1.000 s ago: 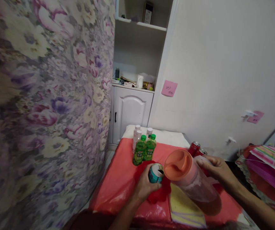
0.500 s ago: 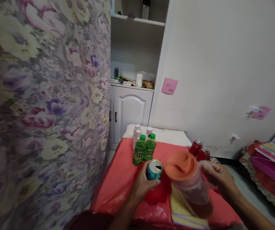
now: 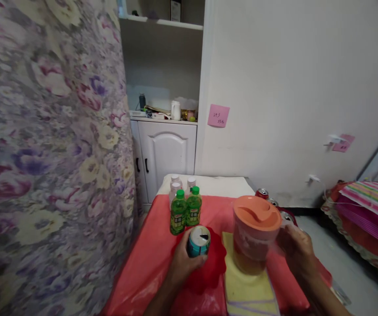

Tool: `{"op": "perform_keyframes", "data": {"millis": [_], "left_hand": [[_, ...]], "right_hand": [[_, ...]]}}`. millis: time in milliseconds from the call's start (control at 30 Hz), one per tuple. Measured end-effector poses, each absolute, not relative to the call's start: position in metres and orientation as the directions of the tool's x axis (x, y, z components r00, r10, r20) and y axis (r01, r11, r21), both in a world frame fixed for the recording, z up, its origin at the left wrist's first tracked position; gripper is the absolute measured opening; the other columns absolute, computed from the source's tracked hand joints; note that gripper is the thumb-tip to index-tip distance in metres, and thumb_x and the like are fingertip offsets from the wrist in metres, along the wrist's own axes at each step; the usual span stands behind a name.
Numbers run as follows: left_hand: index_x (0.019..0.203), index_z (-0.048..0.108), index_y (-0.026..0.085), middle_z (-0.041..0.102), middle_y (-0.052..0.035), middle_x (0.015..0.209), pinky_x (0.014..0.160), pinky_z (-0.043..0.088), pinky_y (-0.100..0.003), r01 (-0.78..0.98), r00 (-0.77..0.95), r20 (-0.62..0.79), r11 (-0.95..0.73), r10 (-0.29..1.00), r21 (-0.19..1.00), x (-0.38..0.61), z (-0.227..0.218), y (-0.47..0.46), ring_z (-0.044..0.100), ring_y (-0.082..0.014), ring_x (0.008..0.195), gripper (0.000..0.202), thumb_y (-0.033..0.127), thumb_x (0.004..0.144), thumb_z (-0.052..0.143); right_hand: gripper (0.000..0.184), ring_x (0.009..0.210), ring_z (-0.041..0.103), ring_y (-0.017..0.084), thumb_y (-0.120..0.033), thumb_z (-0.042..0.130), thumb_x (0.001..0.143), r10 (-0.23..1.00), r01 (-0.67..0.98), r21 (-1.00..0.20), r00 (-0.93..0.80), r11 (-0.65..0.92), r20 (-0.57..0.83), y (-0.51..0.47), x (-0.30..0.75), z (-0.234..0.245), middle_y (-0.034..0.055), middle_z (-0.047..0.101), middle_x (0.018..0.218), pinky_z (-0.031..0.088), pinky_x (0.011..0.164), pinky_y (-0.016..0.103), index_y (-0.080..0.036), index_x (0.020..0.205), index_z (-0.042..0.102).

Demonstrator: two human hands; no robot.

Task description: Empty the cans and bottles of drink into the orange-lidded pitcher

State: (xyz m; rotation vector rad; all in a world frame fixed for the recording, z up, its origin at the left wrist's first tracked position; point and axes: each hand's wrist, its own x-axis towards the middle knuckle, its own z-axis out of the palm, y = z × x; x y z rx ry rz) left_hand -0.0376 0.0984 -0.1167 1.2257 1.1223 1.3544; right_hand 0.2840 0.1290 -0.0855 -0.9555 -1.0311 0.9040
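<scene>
My left hand (image 3: 182, 263) is wrapped round an opened teal drink can (image 3: 199, 243), held above a red scalloped plate (image 3: 213, 267). In my right hand (image 3: 297, 248) is the handle of a clear plastic pitcher (image 3: 253, 245), with some brownish liquid low inside. An orange lid (image 3: 257, 213) covers its top. The pitcher stands nearly upright over a folded yellow cloth (image 3: 246, 289); whether its base touches the cloth I cannot tell. Just beyond the can are two green drink bottles (image 3: 178, 215), side by side.
Several white-capped clear bottles (image 3: 175, 193) stand behind the green ones. Red cans (image 3: 261, 193) are at the table's right edge, partly hidden by the pitcher. A red cover (image 3: 142, 267) lies over the table. A floral curtain (image 3: 50, 153) hangs at left; a white cabinet (image 3: 167, 153) stands behind.
The pitcher has gone from tilted toward the can to nearly upright, farther from it and over the yellow cloth. My left hand still holds the can. The view has shifted to the right.
</scene>
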Motion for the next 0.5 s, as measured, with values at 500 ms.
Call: {"op": "perform_keyframes", "data": {"millis": [500], "left_hand": [[0.120, 0.061, 0.019, 0.077, -0.0106, 0.118, 0.098, 0.055, -0.043, -0.036, -0.049, 0.067, -0.069, 0.997, 0.997, -0.034, -0.131, 0.110, 0.069, -0.0363, 0.114, 0.078, 0.029, 0.047, 0.085]], "right_hand": [[0.036, 0.049, 0.033, 0.013, -0.057, 0.073, 0.076, 0.943, -0.310, -0.918, 0.295, 0.248, 0.155, 0.140, 0.277, -0.128, -0.0044, 0.044, 0.054, 0.029, 0.047, 0.027, -0.024, 0.068, 0.063]]}}
